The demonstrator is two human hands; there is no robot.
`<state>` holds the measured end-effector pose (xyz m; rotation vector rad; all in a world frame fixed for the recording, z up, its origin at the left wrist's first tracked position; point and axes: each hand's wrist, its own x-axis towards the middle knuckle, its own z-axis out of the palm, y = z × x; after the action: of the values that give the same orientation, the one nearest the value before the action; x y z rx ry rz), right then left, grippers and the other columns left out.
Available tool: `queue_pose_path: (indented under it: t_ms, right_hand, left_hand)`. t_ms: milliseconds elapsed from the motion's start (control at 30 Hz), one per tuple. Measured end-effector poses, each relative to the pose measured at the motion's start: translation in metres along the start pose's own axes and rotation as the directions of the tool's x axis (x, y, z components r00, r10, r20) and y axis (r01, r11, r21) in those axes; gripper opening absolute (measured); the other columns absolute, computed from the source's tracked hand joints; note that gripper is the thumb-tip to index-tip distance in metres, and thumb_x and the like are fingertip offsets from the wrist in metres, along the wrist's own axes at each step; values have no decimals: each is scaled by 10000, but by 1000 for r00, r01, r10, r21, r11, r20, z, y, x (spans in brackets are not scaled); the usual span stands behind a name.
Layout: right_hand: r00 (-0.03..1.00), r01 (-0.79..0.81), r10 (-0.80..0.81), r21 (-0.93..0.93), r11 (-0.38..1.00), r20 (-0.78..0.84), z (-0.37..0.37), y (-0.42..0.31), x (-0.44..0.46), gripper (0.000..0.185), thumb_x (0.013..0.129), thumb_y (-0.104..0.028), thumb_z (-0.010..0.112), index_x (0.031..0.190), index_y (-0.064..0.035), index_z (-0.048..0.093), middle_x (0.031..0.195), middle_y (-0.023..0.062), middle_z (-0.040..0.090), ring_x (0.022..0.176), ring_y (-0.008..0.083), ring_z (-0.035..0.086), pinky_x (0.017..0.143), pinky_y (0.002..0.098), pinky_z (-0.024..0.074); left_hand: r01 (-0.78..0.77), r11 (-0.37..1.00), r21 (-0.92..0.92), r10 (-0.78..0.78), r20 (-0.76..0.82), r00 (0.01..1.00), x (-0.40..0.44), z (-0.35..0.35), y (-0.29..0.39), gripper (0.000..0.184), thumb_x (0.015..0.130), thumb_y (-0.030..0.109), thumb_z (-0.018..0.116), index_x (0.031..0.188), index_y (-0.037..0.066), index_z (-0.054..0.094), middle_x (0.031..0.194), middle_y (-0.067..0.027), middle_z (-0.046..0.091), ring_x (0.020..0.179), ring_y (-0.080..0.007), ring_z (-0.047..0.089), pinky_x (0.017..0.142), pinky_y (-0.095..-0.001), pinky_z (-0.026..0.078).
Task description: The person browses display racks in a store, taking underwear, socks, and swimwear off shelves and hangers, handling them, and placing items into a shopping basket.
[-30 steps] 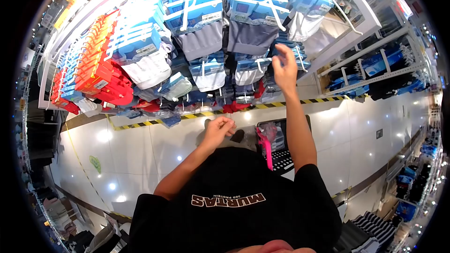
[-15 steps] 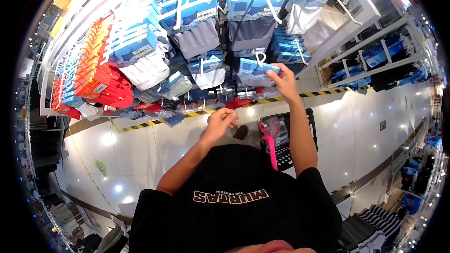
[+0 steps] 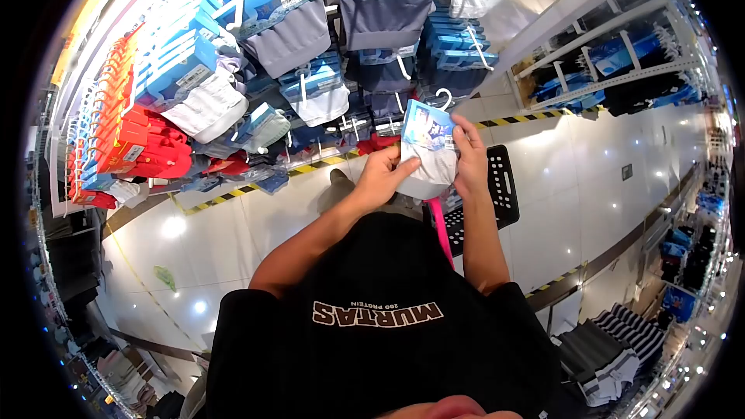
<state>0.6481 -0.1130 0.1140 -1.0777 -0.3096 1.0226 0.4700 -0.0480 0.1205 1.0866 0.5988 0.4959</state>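
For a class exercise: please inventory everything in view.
Pack: one, blue and grey, centre
Rack: one, white, ahead
Blue packs: many, blue, on rack
Red packs: several, red, rack's left end
Basket: one, black, below pack
Strap: one, pink, by basket
Tape: several strips, black and yellow, on floor
Side rack: one, white, right
Clothes: several, grey and striped, lower right
Rest: too blurred
Shirt: one, black, worn
Left hand: one, bare, holding pack
Right hand: one, bare, holding pack

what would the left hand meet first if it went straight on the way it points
The pack that the left hand holds; beyond it, probably the right hand at the other edge, though depth is unclear.
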Motion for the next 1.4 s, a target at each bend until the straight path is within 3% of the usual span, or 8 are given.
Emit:
queue_pose_path:
  t_ms: [167,333,533,733,867,967,1067,1400]
  right_hand:
    - [982,71,20,-461,885,190,-5,8,-26,285,929,-82,641,1201,3,626,1060,51,635,933,112,587,837,266,485]
    - [941,238,-114,-381,893,319,23,12,-41,384,790,-75,796,1144,-12,659,1191,81,520,1153,198,530,946,305,435]
    - [981,127,-13,-591,797,193,9,24,-24,287,878,-142,729,1105,19,659,1006,39,595,903,115,592,779,239,455]
    - [988,-151,150,-37,988,-26,5,43,-15,222,988,-176,564,1058,9,665,995,41,644,847,99,596,743,234,458]
    - [989,-116,124,108,987,-75,13,32,-18,250,1006,-171,512,1137,8,627,1017,55,664,906,132,617,808,273,484]
    - [994,-112,112,49,993,-13,3,34,-15,278,991,-123,505,1200,36,596,1152,101,651,1016,174,626,915,305,479]
    - [982,20,39,-300,954,187,4,16,-19,315,917,-51,547,1216,36,599,1171,97,640,1030,168,607,926,296,465]
    - [916,343,-189,-450,824,353,8,-3,19,183,890,-3,580,1004,-7,722,1055,51,618,994,149,580,881,262,435]
  left_hand:
    - [82,969,-233,-126,-181,975,2,-7,2,260,983,219,603,1129,4,621,997,-65,691,830,-114,658,722,-277,537]
    - [155,941,-302,-206,-146,967,-4,-9,20,353,1010,357,539,1140,32,586,1035,-87,657,850,-168,664,688,-313,570]
    - [166,920,-354,-226,-133,965,-10,-14,12,342,1014,325,539,1164,21,583,1050,-90,660,860,-185,668,695,-319,572]
    - [144,958,-247,-190,-174,966,-16,-24,-1,252,994,209,551,1145,11,590,1044,-88,665,886,-183,664,709,-323,571]
    - [146,943,-298,-209,-194,958,-23,-35,-7,229,974,163,557,1146,14,587,1052,-88,661,903,-175,659,719,-326,568]
    - [147,942,-300,-211,-191,959,-23,-42,-22,262,990,229,552,1157,32,587,1083,-80,651,934,-173,652,740,-343,566]
    - [175,879,-443,-279,-182,943,-21,-37,-11,334,1013,265,509,1267,51,541,1120,-74,667,985,-194,647,839,-378,525]
    - [193,979,-69,-202,-165,965,-15,-48,-42,281,979,222,602,1197,48,570,1148,-64,631,964,-151,633,796,-300,526]
